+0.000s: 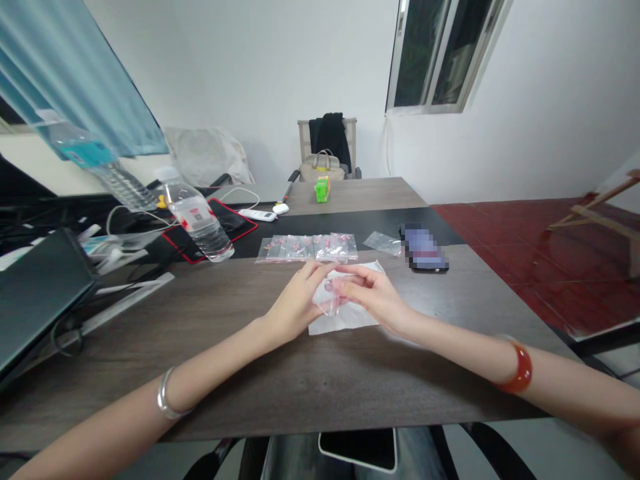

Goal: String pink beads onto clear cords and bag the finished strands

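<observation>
Over a white sheet of paper, my two hands meet at a small clear zip bag. My left hand is closed on the bag from the left side. From the right, the thumb and fingers of my right hand pinch at the bag's upper part. A tiny pinkish item shows at the fingertips; I cannot make out its kind or whether it is inside the bag. Just beyond lies a row of small clear bags holding small reddish items. A flat clear bag lies to the right of that row.
A phone lies at the right. Two water bottles stand to the left, near a laptop and cables. A green box sits farther back. Another device rests on my lap below the table edge.
</observation>
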Demonstrator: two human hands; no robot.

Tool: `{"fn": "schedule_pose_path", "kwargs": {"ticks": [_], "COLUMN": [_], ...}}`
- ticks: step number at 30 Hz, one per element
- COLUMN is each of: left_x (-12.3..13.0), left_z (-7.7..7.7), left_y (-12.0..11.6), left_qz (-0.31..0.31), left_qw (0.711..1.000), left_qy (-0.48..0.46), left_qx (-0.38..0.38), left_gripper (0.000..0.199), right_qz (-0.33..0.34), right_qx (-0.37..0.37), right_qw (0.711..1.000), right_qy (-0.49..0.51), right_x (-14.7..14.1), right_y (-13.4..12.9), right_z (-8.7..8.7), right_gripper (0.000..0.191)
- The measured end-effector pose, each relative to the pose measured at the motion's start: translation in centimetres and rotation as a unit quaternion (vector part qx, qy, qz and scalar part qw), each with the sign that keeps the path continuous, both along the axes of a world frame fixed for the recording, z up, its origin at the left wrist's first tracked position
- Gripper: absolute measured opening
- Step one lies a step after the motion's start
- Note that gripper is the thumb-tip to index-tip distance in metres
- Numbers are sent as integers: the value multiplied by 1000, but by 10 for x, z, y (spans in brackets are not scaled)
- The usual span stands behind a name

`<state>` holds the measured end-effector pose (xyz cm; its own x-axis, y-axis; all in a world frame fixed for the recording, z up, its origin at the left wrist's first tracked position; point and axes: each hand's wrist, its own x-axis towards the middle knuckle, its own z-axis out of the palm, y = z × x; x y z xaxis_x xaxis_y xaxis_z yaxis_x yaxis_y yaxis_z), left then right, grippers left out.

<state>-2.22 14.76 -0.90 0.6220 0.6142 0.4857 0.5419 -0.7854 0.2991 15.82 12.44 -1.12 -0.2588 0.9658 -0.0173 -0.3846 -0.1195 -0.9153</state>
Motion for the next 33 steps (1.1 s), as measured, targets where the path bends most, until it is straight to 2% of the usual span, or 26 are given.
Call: {"fn": "schedule_pose_path", "kwargs": {"ticks": [2, 5, 8, 10, 15, 22, 26, 29, 33], "left_x": [-2, 0, 3, 4, 5, 6, 5, 5, 4], "left_z": [-3, -6, -5, -4, 0, 1, 0, 0, 0], "left_y": [-2, -9, -16, -20, -24, -28, -28, -27, -27], "left_qz": [29, 101, 147, 157, 129, 67, 79, 88, 55], "left_qw": [999, 988, 978, 977, 985, 996, 996, 995, 997], "left_qy": [36, 92, 104, 97, 80, 25, 10, 4, 22], "left_qx": [16, 70, 103, 107, 79, 53, 43, 52, 52], "left_gripper": [50, 62, 76, 83, 88, 68, 61, 58, 61], "right_qz": [4, 44, 69, 63, 22, 19, 15, 28, 58], "right_qx": [-12, -19, -18, -19, -3, 20, 30, 28, 22], "right_qw": [1000, 999, 997, 997, 998, 996, 997, 996, 996], "right_qy": [20, 13, -25, -38, -64, -81, -75, -74, -69], "right_x": [-1, -1, 0, 1, 2, 2, 2, 3, 4], "right_y": [-4, -8, -11, -12, -15, -17, -16, -15, -16], "right_z": [-5, -11, -15, -16, -14, -8, -8, -9, -10], "right_gripper": [29, 24, 26, 26, 19, 25, 27, 24, 26]}}
